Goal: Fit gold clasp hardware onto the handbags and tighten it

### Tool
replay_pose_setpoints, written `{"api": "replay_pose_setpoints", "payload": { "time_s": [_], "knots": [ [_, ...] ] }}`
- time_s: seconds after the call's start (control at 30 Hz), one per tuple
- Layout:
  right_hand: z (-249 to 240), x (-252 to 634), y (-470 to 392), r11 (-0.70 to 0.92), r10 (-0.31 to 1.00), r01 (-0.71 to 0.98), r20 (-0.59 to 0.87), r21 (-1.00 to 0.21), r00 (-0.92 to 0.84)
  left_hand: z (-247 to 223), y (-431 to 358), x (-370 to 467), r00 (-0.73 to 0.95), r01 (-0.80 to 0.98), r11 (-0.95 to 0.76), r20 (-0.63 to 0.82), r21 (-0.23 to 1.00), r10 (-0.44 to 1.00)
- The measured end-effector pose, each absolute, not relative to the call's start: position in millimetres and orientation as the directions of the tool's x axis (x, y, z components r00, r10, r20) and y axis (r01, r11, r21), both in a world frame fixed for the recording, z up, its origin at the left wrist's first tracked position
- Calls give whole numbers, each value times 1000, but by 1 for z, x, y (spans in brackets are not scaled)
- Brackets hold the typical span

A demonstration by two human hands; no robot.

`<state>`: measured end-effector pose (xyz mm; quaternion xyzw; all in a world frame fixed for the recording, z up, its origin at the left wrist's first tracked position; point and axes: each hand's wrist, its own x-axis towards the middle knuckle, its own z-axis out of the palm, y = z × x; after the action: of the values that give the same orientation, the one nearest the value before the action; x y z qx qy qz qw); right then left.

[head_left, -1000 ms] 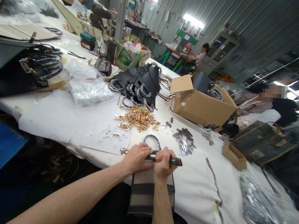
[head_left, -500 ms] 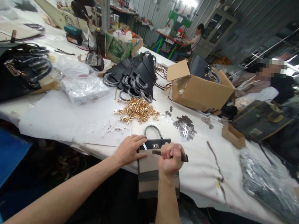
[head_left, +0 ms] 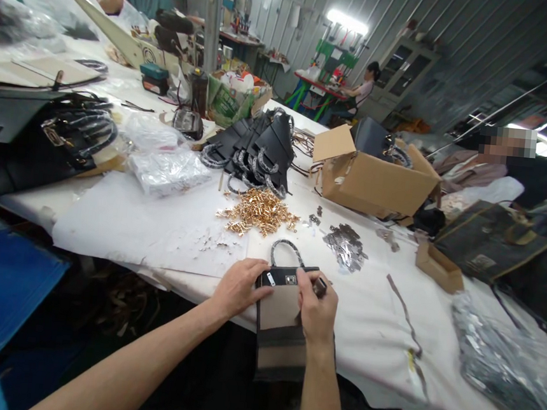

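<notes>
A black and beige handbag panel [head_left: 280,307] lies over the table's near edge, its lower part hanging toward me. A wrapped loop handle [head_left: 288,244] rises from its top. Two small metal plates show on the black band: a slim plate [head_left: 271,279] at left and a squarish lock plate [head_left: 290,280]. My left hand [head_left: 241,286] grips the panel's upper left side, thumb on the front. My right hand [head_left: 315,301] is closed round a dark-handled tool [head_left: 320,288] at the upper right; its working end is hidden.
Beyond the panel lie a pile of gold fittings [head_left: 259,211] and a pile of flat metal plates [head_left: 345,246]. Black bag pieces [head_left: 259,146] and a cardboard box [head_left: 375,183] stand farther back. Plastic-wrapped goods [head_left: 504,353] lie at right. Several people are in the background.
My right hand has turned the tool from lying crosswise to pointing its handle end up toward me, beside the lock plate. My left hand stays on the panel. The view has shifted slightly left.
</notes>
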<state>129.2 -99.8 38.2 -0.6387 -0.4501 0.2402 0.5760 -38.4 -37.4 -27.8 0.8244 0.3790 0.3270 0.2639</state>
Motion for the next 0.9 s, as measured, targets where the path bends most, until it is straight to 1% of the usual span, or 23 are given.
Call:
{"api": "replay_pose_setpoints", "payload": {
  "time_s": [0.07,0.13,0.2,0.3,0.37,0.5,0.7,0.9],
  "knots": [
    [36,139,-102,-65,939,482,109,-874,325,-29,-40,-37,480,467,-569,347,677,806],
    [30,144,-102,-111,975,602,31,-791,220,-31,-42,-35,468,470,-582,372,664,802],
    [22,146,-103,-101,986,679,20,-727,167,-34,-43,-35,467,472,-601,395,645,791],
    [12,145,-104,-51,991,746,59,-664,120,-36,-43,-35,486,482,-625,406,614,774],
    [10,143,-105,-25,991,771,83,-636,101,-35,-42,-37,513,488,-643,403,590,758],
    [7,141,-104,-31,985,785,114,-619,129,-33,-39,-39,561,485,-681,402,549,724],
    [7,143,-100,-62,987,774,75,-630,141,-34,-38,-39,573,488,-684,393,542,719],
    [9,143,-101,-48,988,730,72,-682,133,-35,-36,-42,591,436,-712,422,550,688]
  ]
}}
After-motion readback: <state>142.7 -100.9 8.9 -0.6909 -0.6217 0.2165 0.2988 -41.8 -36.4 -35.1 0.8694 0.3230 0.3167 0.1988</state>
